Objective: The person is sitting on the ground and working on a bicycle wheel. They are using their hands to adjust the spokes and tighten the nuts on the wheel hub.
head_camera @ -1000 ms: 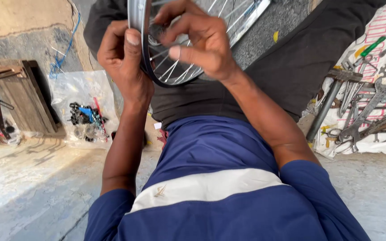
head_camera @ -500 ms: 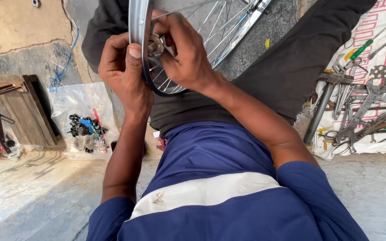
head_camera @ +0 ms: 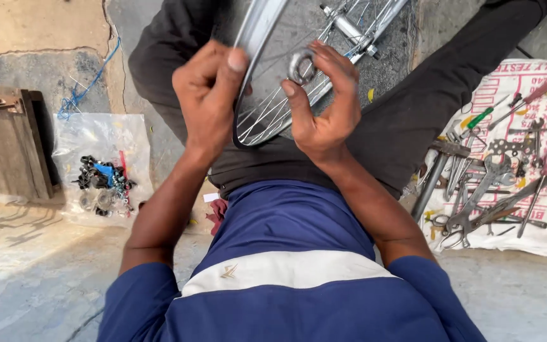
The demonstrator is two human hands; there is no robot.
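A spoked bicycle wheel point(head_camera: 267, 120) rests across my lap, its silver rim running up to the top edge and its hub axle point(head_camera: 349, 26) visible at the top. My left hand point(head_camera: 209, 95) grips the rim, thumb up against the metal. My right hand point(head_camera: 324, 104) holds a small round metal ring part point(head_camera: 301, 66) between thumb and fingers, just right of the rim and apart from the hub.
A cloth point(head_camera: 542, 218) on the right carries several spanners, screwdrivers and a hammer. A clear plastic sheet point(head_camera: 99, 136) on the left holds several small black and blue parts. A wooden crate point(head_camera: 11, 149) stands at far left. Bare concrete floor all around.
The wheel has tilted and slid so the hub now sits higher. My right hand has come off the hub area and now holds the ring part out in front. The left hand stays on the rim.
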